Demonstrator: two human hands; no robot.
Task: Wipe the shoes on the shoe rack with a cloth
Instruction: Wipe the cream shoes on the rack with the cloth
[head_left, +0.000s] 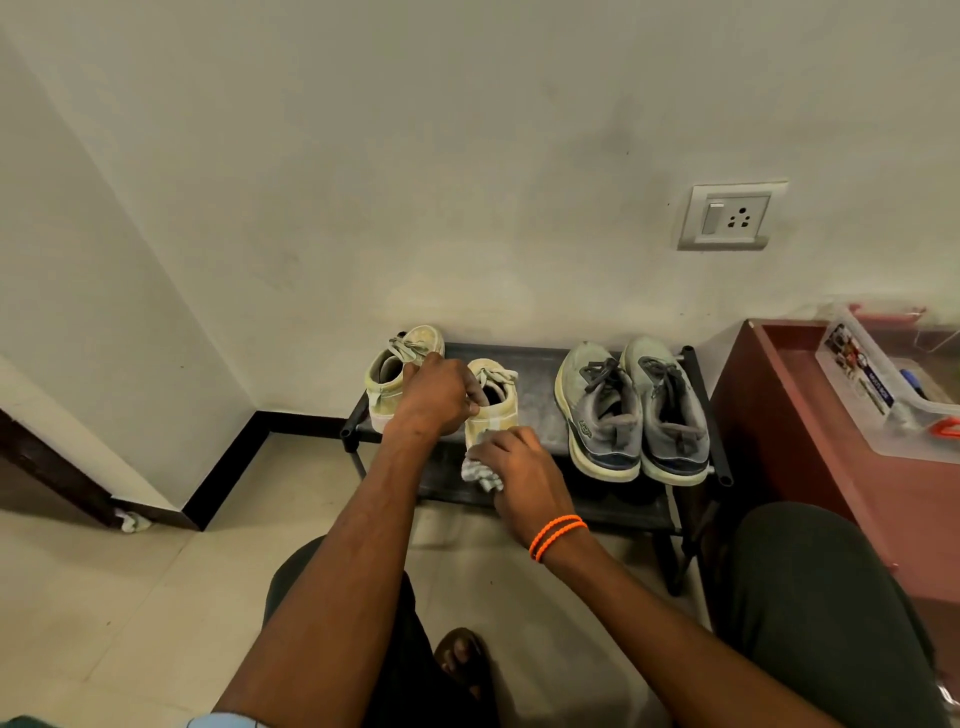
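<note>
A low black shoe rack (540, 364) stands against the wall. On its top shelf sit two pale yellow sneakers: one (395, 374) at the left, the other (496, 405) beside it. My left hand (434, 397) grips the second sneaker at its collar. My right hand (519, 467) holds a grey-white cloth (480, 470) pressed against that sneaker's heel. A pair of grey sneakers (634, 410) with dark laces rests on the right half of the shelf, toes toward the wall.
A reddish-brown cabinet (810, 431) stands right of the rack, carrying a clear plastic box (893, 384) of small items. A wall socket (727, 215) is above. My knees and a sandalled foot (460, 660) are on the tiled floor in front.
</note>
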